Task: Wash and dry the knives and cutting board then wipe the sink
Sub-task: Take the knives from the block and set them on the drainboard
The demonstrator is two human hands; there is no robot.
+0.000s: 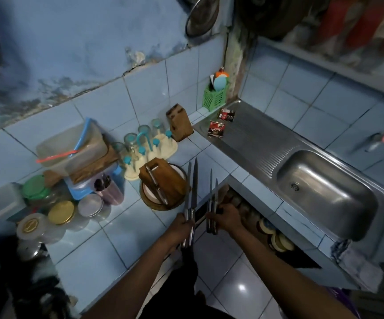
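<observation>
- The left hand (185, 223) has its grip curled round the handles of two long knives (192, 187), blades pointing up and away over the edge of the blue-tiled counter (108, 245).
- The right hand (227, 217) has its grip closed round the handles of two shorter knives (212, 188), blades up as well; the two bundles stand just beside each other, apart.
- Just beyond the left-hand blades a wooden cutting board (165, 180) lies tilted on top of a round board with a plate (163, 203), and another knife (156, 184) lies across the cutting board.
- To the left of that stands a crowd of jars and tins with lids (61, 211), a purple cup (111, 192) with utensils in it, and stacked plastic containers (71, 148).
- Behind the boards is a cream glass rack (149, 146) with teal pegs and upturned glasses, and just beside it a wooden knife block (179, 123), its slots showing no handles.
- To the right, the steel sink (324, 192) has its bowl near the person and its ribbed drainboard running back to the corner; two small sachets (218, 127) lie on the drainboard.
- A cloth (356, 263) hangs at the near right end of the sink.
- A tap (372, 141) with a red handle sticks out of the tiled wall above the bowl; it is blurred.
- In the far corner a green basket (215, 96) holds coloured utensils against the wall.
</observation>
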